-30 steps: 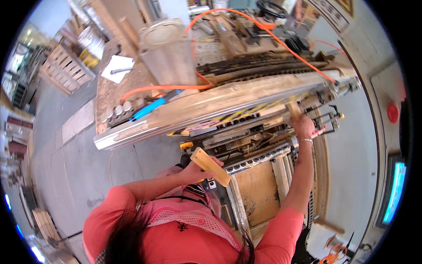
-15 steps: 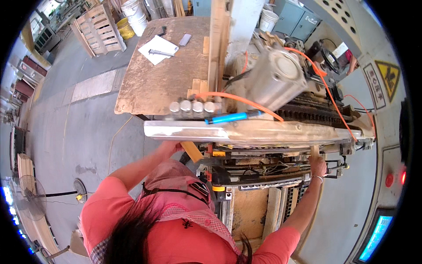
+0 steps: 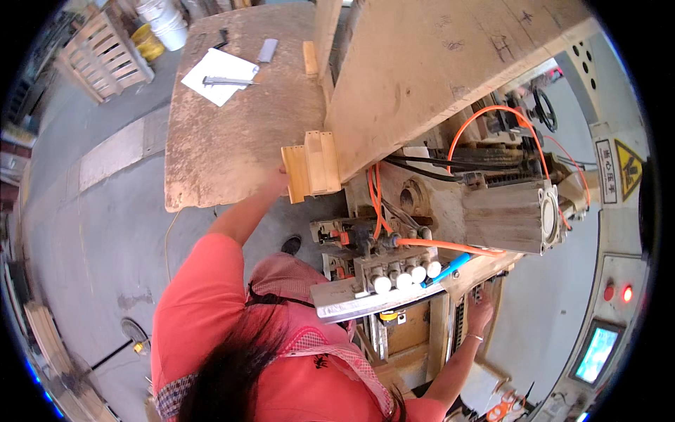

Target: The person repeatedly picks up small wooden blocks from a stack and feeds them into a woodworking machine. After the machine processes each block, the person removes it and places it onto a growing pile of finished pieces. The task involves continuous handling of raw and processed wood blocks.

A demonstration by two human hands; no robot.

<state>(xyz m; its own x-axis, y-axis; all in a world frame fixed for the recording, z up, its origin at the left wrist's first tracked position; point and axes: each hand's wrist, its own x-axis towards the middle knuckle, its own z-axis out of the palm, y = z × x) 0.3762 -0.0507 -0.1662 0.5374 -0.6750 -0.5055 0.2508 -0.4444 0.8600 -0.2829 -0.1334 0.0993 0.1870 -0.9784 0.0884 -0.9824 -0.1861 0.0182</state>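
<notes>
My left hand (image 3: 280, 180) reaches out to the near right corner of the worn wooden table (image 3: 232, 133). It is closed on a small flat wooden piece (image 3: 296, 176), held upright against a short stack of similar wooden pieces (image 3: 322, 163); most of its fingers are hidden behind the piece. My right hand (image 3: 480, 314) is low at the right side of the machine, beside a dark toothed rail (image 3: 460, 322). Its fingertips run up under the machine's head and are too obscured to show a grip.
A metal cylinder (image 3: 510, 216), orange hoses (image 3: 446, 243) and a valve block with white round caps (image 3: 401, 280) sit over the machine bed. Calipers (image 3: 228, 81) lie on paper (image 3: 218, 70) on the table. A lit control screen (image 3: 598, 354) stands at right.
My left hand has carried the wooden piece from beside the machine to the stack at the table corner. My right hand stays at the machine's right side. The view has shifted.
</notes>
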